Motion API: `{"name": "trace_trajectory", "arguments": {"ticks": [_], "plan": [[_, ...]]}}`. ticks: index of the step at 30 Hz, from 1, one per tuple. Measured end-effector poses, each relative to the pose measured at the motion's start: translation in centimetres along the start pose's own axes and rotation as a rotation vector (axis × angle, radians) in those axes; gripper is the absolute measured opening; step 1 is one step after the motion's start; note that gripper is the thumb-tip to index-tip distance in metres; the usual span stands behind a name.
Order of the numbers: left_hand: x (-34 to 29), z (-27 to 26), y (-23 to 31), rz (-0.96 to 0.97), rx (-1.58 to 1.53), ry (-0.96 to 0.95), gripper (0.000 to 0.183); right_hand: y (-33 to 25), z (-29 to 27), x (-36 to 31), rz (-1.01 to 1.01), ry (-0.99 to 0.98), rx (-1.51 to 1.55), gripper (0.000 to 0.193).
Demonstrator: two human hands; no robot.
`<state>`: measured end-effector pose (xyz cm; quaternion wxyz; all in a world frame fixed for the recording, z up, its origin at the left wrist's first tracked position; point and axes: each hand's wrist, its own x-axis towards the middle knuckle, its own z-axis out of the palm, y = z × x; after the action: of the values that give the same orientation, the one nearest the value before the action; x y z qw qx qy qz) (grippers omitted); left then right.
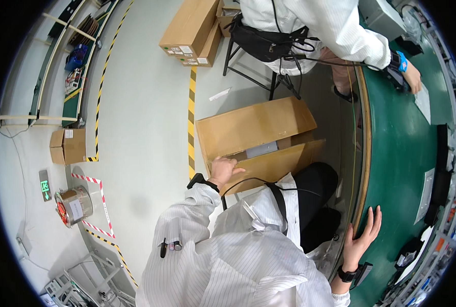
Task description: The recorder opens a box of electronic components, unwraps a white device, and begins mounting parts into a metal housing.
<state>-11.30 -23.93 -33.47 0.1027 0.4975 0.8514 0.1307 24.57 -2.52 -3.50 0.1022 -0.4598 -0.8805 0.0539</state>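
Observation:
An open brown cardboard box [253, 125] stands on the floor in front of me with its long flaps spread out. A flat grey item [262, 149] shows partly through its opening; the rest of the inside is hidden. My left hand [225, 171] grips the box at its near left end, fingers bent over the cardboard edge. Off to the right, my right hand [363, 238] rests flat with fingers spread on the green tabletop [399, 153], close to its wooden edge, holding nothing.
Ahead, another person [310, 30] sits on a stool [251, 77], one hand on white paper [422, 104]. Stacked cartons [194, 28] stand at the far left of that person. Shelving [59, 66], a small carton [68, 146] and a round drum [75, 205] line the left side.

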Motion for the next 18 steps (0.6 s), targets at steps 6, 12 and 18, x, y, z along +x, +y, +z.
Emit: {"name": "trace_trajectory", "arguments": {"ticks": [6, 12, 18], "plan": [[-1.9, 1.9, -0.7, -0.279, -0.033, 0.102, 0.047, -2.8, 0.4, 1.8, -0.018, -0.021, 0.060, 0.071], [-2.3, 5.0, -2.5, -0.659, -0.416, 0.602, 0.031, -2.6, 1.3, 3.4, -0.061, 0.022, -0.009, 0.068], [-4.1, 10.1, -12.2, -1.229, -0.775, 0.451, 0.053, -3.2, 1.3, 3.6, -0.080, 0.055, -0.008, 0.065]]}}
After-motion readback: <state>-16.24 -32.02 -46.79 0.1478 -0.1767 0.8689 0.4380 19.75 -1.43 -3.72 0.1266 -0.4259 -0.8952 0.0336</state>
